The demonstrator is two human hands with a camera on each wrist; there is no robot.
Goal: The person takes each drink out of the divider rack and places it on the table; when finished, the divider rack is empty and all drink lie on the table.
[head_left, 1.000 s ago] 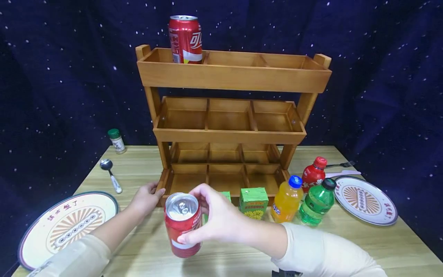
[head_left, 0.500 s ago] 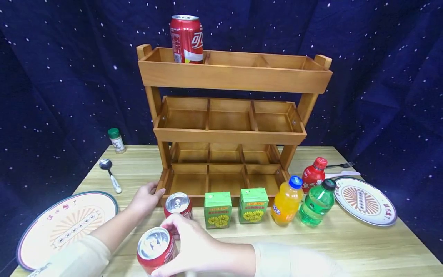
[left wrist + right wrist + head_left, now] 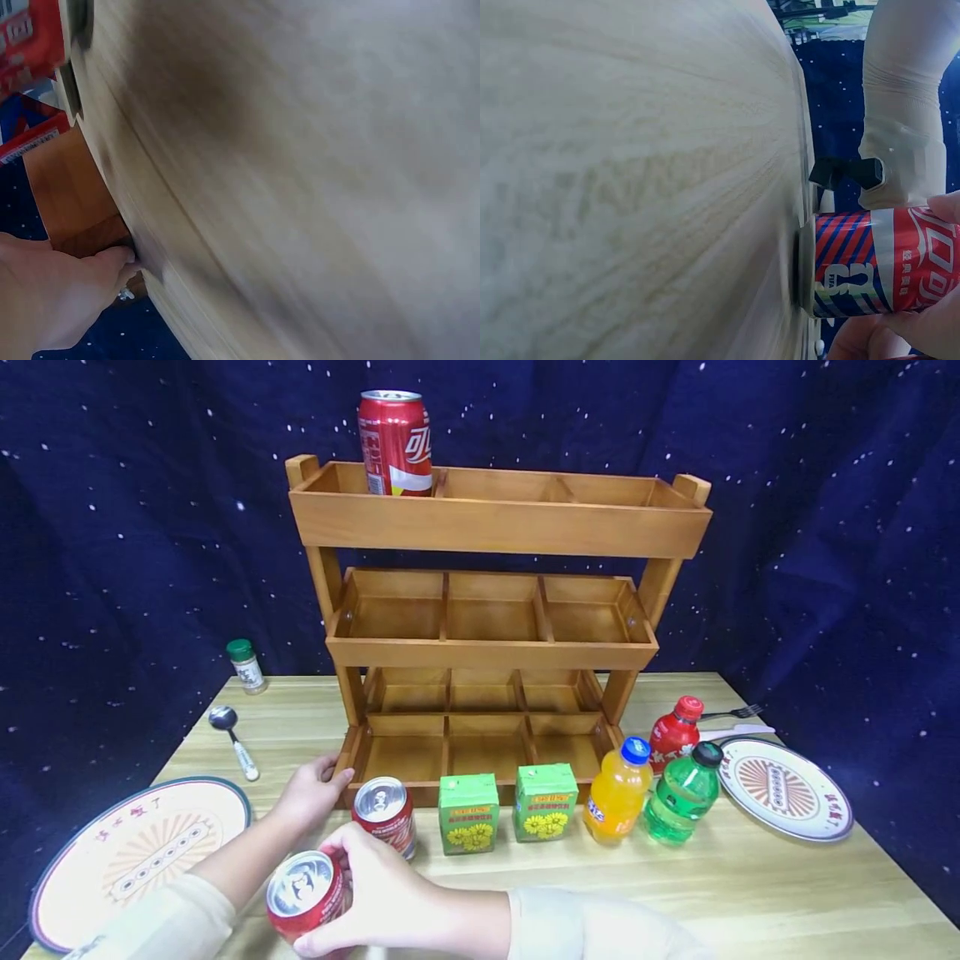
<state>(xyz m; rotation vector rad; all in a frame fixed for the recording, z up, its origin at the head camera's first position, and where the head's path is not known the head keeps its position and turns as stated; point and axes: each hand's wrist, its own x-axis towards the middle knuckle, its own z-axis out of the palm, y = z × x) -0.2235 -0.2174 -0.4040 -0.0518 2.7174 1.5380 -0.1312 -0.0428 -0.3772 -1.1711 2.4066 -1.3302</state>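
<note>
My right hand (image 3: 390,893) grips a red cola can (image 3: 302,893) around its side at the front left of the table. In the right wrist view the can's base is right at the tabletop. A second red cola can (image 3: 386,814) stands just behind, in front of the wooden rack (image 3: 495,652). At the rack's lower left corner my left hand (image 3: 309,793) holds the end of the bottom tray, thumb and fingers around the wood. A third cola can (image 3: 395,443) stands in the top tier's left compartment.
Two green drink cartons (image 3: 468,814), an orange soda bottle (image 3: 618,793), a green bottle (image 3: 682,793) and a red bottle (image 3: 674,735) line the rack's front right. Plates (image 3: 217,806) lie at both sides, with a spoon (image 3: 235,739), a shaker (image 3: 247,667), a fork (image 3: 738,712) and a knife (image 3: 735,732).
My right hand has carried the can left and toward me, lowering it to the table, which uncovers the second can and the cartons. My left hand stays at the rack's corner.
</note>
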